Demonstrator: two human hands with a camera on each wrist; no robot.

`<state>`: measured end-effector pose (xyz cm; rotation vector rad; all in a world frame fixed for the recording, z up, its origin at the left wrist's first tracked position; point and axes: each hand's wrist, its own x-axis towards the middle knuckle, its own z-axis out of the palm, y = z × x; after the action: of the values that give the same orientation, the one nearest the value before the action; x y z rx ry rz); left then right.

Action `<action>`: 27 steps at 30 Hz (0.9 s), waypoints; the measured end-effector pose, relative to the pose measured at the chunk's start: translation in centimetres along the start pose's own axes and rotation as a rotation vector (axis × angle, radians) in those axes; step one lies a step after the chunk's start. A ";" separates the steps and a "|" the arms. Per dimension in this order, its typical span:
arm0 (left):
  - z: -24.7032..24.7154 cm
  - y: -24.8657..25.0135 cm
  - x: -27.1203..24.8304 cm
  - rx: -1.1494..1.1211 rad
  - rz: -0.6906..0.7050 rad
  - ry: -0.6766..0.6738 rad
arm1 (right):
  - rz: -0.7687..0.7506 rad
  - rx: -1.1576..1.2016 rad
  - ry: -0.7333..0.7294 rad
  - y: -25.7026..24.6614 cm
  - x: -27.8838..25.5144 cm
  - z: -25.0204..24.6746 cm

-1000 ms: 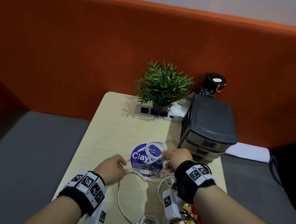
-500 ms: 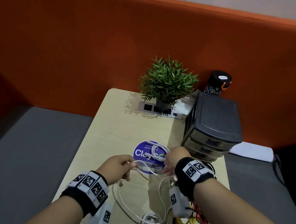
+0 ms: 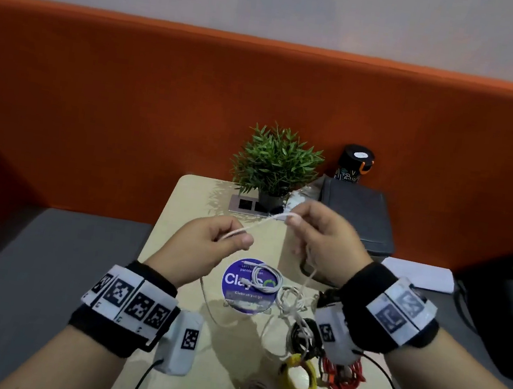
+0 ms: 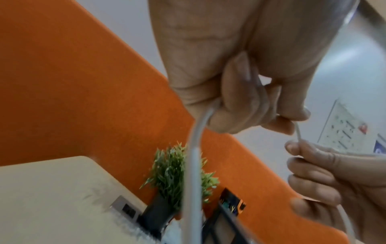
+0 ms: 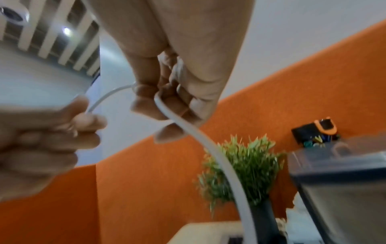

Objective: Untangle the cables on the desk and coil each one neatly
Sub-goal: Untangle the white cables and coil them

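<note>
Both hands are raised above the desk (image 3: 191, 205) with a white cable (image 3: 259, 225) stretched between them. My left hand (image 3: 226, 239) pinches it between thumb and fingers, also seen in the left wrist view (image 4: 277, 115). My right hand (image 3: 297, 219) pinches the cable higher up, and the cable (image 5: 208, 148) hangs from its curled fingers toward the desk. A coiled white cable (image 3: 265, 282) lies on a purple round sticker (image 3: 234, 281). A loose white tangle (image 3: 291, 303), a black cable (image 3: 304, 331), a yellow coil (image 3: 300, 383) and a red cable (image 3: 342, 375) lie near the front right.
A potted plant (image 3: 277, 161) stands at the back over a socket panel (image 3: 244, 205). A dark drawer unit (image 3: 357, 214) and a black bottle (image 3: 355, 163) stand at the back right. An orange partition (image 3: 129, 112) rises behind the desk.
Both hands have risen from the desk surface and lifted the white cable into the air, stretched between them. The head view has tilted and moved closer.
</note>
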<state>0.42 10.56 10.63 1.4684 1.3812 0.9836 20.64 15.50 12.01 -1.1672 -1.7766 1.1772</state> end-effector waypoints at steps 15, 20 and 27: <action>-4.3 3.2 -0.6 -0.271 0.171 0.054 | 0.047 0.029 0.439 -2.5 -1.1 -8.7; -2.2 5.5 0.0 -0.058 0.263 0.025 | -0.126 -0.409 0.234 -5.7 -2.8 -5.8; 0.5 7.1 1.1 -0.240 0.264 -0.220 | -0.303 -0.353 0.133 -8.3 -2.7 -1.8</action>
<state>3.18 11.59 17.20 1.5473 0.8947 1.0739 20.72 12.08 20.20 -1.0895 -2.0230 0.6130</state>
